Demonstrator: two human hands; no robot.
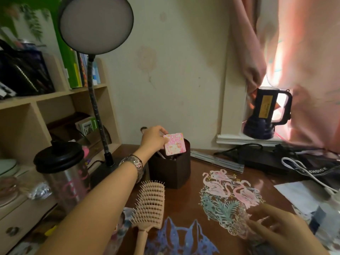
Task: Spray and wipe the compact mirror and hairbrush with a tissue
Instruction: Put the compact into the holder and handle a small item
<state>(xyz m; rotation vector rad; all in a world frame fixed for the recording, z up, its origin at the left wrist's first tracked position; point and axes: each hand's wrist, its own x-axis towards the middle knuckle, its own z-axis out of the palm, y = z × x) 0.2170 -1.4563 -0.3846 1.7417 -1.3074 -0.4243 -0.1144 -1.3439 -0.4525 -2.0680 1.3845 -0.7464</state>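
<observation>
Nearest the head camera, the left forearm crosses the lower frame and the right hand hovers low over the bench, blurred, its fingers spread apart and holding nothing that can be made out. Just beside the forearm lies the hairbrush, pale pink, bristles up, its handle pointing toward the camera and its vented head resting on the bench near the dark brown holder.

Farther off, the left hand is raised over that holder, thumb and fingers clamped on one edge of the compact mirror, a small square pink case with a printed lid, held tilted above the holder's mouth and not touching the bench.

The compact looks light and rigid, with a smooth glossy shell that could slip from a pinch at one edge (and the glass inside would not forgive a drop). A steadier hold would take it across two opposite sides, or flat in the palm, while the lid is opened. The hairbrush looks like light, stiff plastic with springy bristles; the handle is the natural place to take it, leaving the head free for wiping, and tissue is likely to snag on the bristle tips.

No spray bottle or tissue can be picked out with certainty.
</observation>
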